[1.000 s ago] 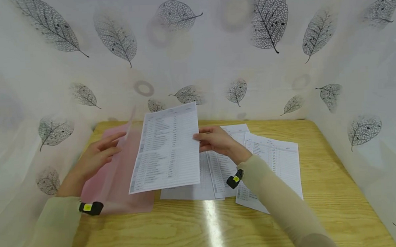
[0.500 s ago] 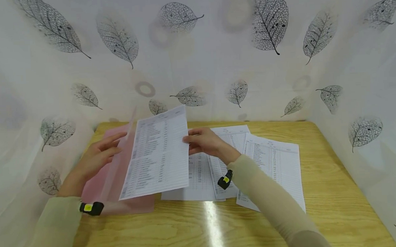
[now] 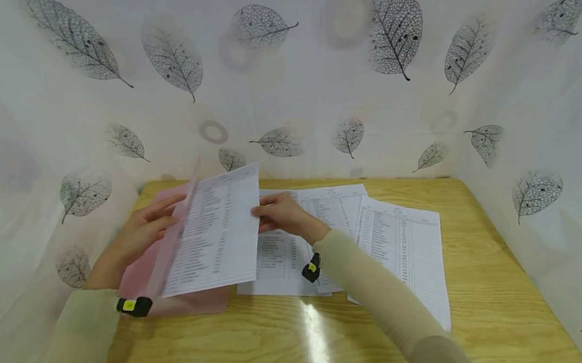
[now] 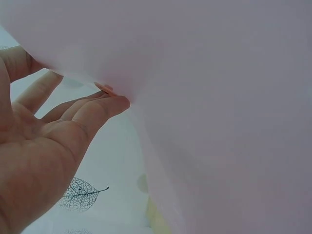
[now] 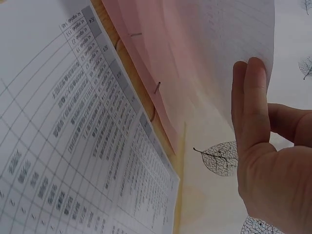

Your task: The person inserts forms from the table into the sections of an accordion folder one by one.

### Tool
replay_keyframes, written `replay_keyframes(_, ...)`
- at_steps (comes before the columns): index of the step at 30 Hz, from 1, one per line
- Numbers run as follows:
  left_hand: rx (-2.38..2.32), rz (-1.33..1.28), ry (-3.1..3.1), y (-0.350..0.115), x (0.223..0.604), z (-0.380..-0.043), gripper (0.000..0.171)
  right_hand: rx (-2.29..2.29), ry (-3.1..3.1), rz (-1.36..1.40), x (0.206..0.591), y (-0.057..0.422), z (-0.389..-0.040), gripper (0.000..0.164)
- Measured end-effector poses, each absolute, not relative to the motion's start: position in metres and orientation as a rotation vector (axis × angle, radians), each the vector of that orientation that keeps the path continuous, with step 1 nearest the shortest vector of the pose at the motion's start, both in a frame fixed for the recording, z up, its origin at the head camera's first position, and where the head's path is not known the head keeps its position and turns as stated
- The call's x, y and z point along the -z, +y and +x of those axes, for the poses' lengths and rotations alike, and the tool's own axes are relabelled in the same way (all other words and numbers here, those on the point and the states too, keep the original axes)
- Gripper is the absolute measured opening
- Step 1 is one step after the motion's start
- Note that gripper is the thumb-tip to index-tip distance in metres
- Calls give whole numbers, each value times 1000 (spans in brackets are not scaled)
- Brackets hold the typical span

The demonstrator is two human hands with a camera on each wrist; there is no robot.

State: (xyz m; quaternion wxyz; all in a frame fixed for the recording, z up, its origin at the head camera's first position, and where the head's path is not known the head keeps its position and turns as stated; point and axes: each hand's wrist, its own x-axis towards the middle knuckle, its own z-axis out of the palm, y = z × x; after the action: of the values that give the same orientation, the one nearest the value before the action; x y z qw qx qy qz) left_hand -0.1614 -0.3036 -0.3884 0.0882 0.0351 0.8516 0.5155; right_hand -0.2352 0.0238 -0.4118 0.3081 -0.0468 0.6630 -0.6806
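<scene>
My left hand (image 3: 144,231) pinches the raised cover of a pink see-through plastic folder (image 3: 141,274) at the table's left. In the left wrist view, its fingertips sit at the cover's edge beside a small orange-pink snap button (image 4: 105,88). My right hand (image 3: 286,214) grips a printed sheet (image 3: 215,233) by its right edge, thumb in front and fingers behind. The sheet is tilted over the folder, its left edge right at the raised cover. In the right wrist view, the fingers lie against the back of the sheet (image 5: 243,34).
Right of the folder, several printed sheets lie overlapping, among them a left one (image 3: 271,280), a middle one (image 3: 338,204) and a slanted right one (image 3: 411,252). They rest on a wooden table (image 3: 259,340). A leaf-patterned curtain (image 3: 292,95) surrounds the back and sides.
My right hand has carried the held sheet left and slightly down, from above the loose sheets to over the folder. The left hand has stayed in place at the cover.
</scene>
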Motion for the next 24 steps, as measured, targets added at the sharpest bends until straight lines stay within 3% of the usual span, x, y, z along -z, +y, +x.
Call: replay_keyframes(24, -1543, 106, 2528, -302, 384, -161, 59, 1772, 1774, -128, 426, -22, -229, 27)
